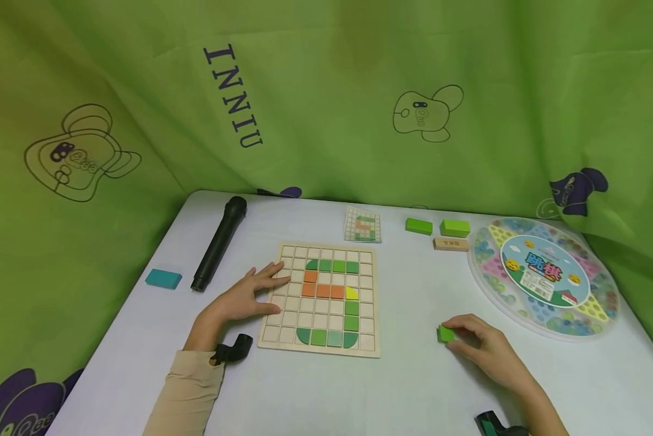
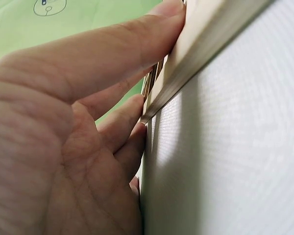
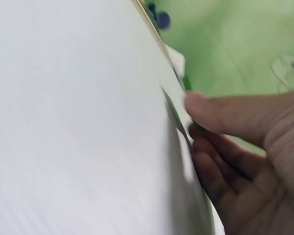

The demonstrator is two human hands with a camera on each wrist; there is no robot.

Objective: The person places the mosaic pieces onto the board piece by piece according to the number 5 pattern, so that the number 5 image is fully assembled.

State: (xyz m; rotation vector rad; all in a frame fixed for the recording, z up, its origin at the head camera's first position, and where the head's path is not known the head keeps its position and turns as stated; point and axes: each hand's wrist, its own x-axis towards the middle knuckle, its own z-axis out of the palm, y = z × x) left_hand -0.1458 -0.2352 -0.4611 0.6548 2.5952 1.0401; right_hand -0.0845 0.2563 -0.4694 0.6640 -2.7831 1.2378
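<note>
A wooden grid board (image 1: 288,303) lies on the table with green, teal, orange and yellow tiles set in its cells, forming a curved figure. My left hand (image 1: 244,297) rests at the board's left side, fingers spread over its edge, and the left wrist view shows the thumb (image 2: 157,34) against the rim. Right of the board, my right hand (image 1: 486,348) pinches a small green block (image 1: 445,334) between thumb and fingers, low over the table. In the right wrist view the thumb (image 3: 220,112) covers most of that block.
A pattern card (image 1: 363,225) is behind the board. Green blocks (image 1: 455,228) and a wooden block (image 1: 451,244) lie at the back right, beside a round game box (image 1: 544,278). Leftward are a black microphone (image 1: 219,245) and a teal block (image 1: 163,278). Green cloth (image 1: 326,109) hangs behind.
</note>
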